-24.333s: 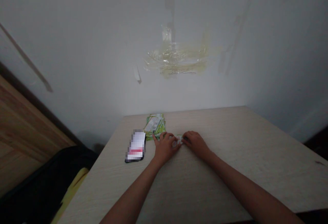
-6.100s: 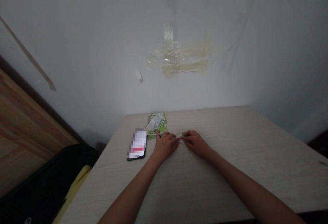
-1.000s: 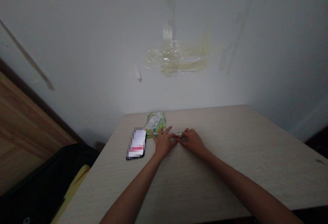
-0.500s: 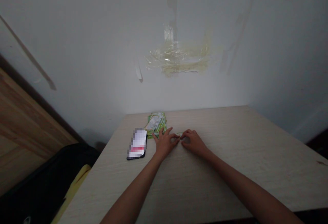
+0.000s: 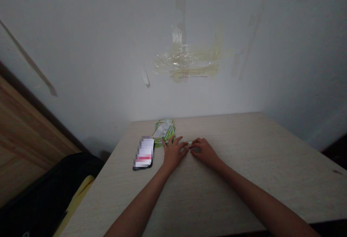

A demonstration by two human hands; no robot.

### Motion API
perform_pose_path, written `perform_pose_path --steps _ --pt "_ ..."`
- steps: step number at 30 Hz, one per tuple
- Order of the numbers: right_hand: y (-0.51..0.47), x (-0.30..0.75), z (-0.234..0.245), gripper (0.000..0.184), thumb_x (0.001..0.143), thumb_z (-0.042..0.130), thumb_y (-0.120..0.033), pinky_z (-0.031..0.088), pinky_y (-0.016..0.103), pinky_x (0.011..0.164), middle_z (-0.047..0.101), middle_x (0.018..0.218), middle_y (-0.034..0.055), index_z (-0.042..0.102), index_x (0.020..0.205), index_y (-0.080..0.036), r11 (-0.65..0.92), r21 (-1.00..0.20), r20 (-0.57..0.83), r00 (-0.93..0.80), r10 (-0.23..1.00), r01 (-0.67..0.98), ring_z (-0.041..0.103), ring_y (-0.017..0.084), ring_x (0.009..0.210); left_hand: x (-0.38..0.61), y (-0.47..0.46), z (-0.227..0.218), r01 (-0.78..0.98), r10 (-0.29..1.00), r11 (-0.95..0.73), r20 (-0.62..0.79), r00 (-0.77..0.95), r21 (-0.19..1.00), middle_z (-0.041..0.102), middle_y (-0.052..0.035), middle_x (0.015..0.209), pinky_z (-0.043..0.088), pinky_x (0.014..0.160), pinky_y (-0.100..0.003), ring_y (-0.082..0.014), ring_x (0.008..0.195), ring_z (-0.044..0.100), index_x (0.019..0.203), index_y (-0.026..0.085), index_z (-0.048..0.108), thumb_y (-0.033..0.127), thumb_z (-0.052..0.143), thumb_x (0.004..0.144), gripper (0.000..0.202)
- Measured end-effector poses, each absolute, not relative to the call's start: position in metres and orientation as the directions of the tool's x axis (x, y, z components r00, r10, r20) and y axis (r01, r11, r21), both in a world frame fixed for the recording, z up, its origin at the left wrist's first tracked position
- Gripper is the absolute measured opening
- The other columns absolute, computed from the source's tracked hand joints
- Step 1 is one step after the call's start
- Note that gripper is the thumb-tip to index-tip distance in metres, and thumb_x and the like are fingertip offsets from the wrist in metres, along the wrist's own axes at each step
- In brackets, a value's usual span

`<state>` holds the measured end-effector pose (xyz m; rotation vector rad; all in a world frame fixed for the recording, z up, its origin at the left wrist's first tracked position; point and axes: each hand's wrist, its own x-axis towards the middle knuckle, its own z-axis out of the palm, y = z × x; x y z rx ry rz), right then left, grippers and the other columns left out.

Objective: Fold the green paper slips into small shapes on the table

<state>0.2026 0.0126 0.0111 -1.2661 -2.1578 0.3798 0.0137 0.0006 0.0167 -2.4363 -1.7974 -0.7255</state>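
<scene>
Over the middle of the table, my left hand (image 5: 174, 153) and my right hand (image 5: 205, 151) meet almost fingertip to fingertip. The thumb and forefinger of my left hand are pinched, its other fingers spread toward a pile of green-and-white printed packets (image 5: 164, 130). My right hand is pinched too, with its fingers curled. A thin, pale green edge (image 5: 189, 142) shows just beyond the fingertips; what it belongs to is hidden and too small to name. Left of the pile lies a dark-edged phone (image 5: 146, 152), its screen lit and partly blurred out.
The light wood-grain table (image 5: 257, 168) runs up to a grey wall (image 5: 108, 49) with peeling clear tape (image 5: 187, 60). At lower left are a dark bag (image 5: 54, 186), a yellow cloth (image 5: 77, 202) and a wooden panel (image 5: 24, 132).
The view has shifted very slightly. Both hands keep their pinch in nearly the same place, with only small finger movements. Phone and packets lie as before.
</scene>
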Motion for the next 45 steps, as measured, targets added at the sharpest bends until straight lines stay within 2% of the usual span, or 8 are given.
perform_pose_path --steps 6,16,26,32,40,45 --pt "0.010 0.202 0.012 0.019 0.083 0.063 -0.025 0.043 0.033 0.092 0.065 0.104 0.0056 0.074 0.099 -0.024 0.519 -0.494 0.382 -0.362 0.850 0.697 0.055 0.019 0.098 0.006 -0.015 0.025 0.902 0.852 -0.406 0.419 0.315 0.147 0.057 0.0034 0.133 -0.002 0.111 -0.069 -0.0289 0.134 0.037 0.104 0.042 0.068 0.040 0.057 0.087 0.020" --pt "0.012 0.203 0.009 0.021 0.085 0.061 -0.029 0.043 0.033 0.093 0.065 0.105 0.0043 0.073 0.102 -0.027 0.515 -0.481 0.373 -0.366 0.852 0.709 0.054 0.019 0.100 0.010 -0.018 0.025 0.894 0.829 -0.437 0.427 0.360 0.095 0.058 0.0018 0.133 -0.008 0.108 -0.072 -0.0312 0.134 0.037 0.106 0.044 0.068 0.039 0.055 0.088 0.023" --pt "0.013 0.204 0.007 0.022 0.084 0.063 -0.028 0.044 0.033 0.093 0.065 0.107 0.0043 0.073 0.103 -0.027 0.509 -0.474 0.361 -0.369 0.856 0.718 0.054 0.020 0.100 0.013 -0.021 0.024 0.913 0.841 -0.396 0.436 0.320 0.095 0.057 -0.0023 0.133 -0.010 0.108 -0.071 -0.0311 0.133 0.038 0.104 0.040 0.070 0.039 0.054 0.087 0.023" --pt "0.011 0.204 0.008 0.021 0.084 0.062 -0.027 0.044 0.034 0.093 0.065 0.107 0.0037 0.073 0.102 -0.026 0.515 -0.478 0.375 -0.365 0.852 0.711 0.054 0.020 0.099 0.013 -0.022 0.024 0.923 0.847 -0.370 0.446 0.290 0.104 0.054 -0.0001 0.137 -0.005 0.107 -0.073 -0.0339 0.133 0.038 0.107 0.044 0.067 0.040 0.058 0.084 0.025" --pt "0.011 0.204 0.008 0.020 0.084 0.062 -0.028 0.044 0.034 0.093 0.065 0.107 0.0042 0.074 0.099 -0.025 0.513 -0.486 0.369 -0.366 0.854 0.707 0.054 0.020 0.099 0.013 -0.025 0.022 0.943 0.869 -0.316 0.429 0.246 0.101 0.047 0.0000 0.145 -0.011 0.106 -0.072 -0.0355 0.137 0.031 0.112 0.045 0.066 0.045 0.054 0.086 0.029" --pt "0.010 0.203 0.010 0.018 0.084 0.062 -0.027 0.044 0.032 0.092 0.065 0.106 0.0040 0.074 0.096 -0.024 0.515 -0.486 0.376 -0.363 0.853 0.707 0.054 0.019 0.099 0.012 -0.026 0.022 0.952 0.883 -0.287 0.414 0.219 0.109 0.042 0.0014 0.148 -0.010 0.104 -0.074 -0.0378 0.139 0.027 0.115 0.046 0.064 0.049 0.051 0.086 0.032"
